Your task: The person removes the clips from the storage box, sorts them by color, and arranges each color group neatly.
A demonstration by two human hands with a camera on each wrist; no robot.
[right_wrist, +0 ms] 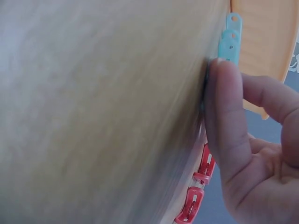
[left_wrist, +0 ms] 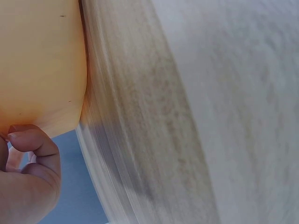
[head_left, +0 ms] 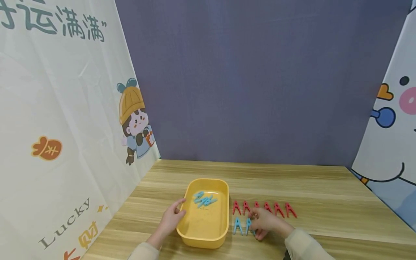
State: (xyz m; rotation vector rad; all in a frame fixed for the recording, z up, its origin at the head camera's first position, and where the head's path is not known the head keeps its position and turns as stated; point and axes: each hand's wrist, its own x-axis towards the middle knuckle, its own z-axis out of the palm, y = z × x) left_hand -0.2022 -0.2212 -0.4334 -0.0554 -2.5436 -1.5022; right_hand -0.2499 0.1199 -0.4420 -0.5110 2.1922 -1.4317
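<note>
Left hand grips our yellow plastic tub; right hand: hold unclear. Blue A-shaped plastic clothespins seem light, stiff; pinch near ends.

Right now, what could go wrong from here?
The right hand is close by the red clothespins and the blue clothespins outside the yellow tub, so it might knock some askew. The left hand touches the tub; a push rightward could slide it into the nearest ones.

The left sleeve and right sleeve are pale cream, a black piece beside the latter.
</note>
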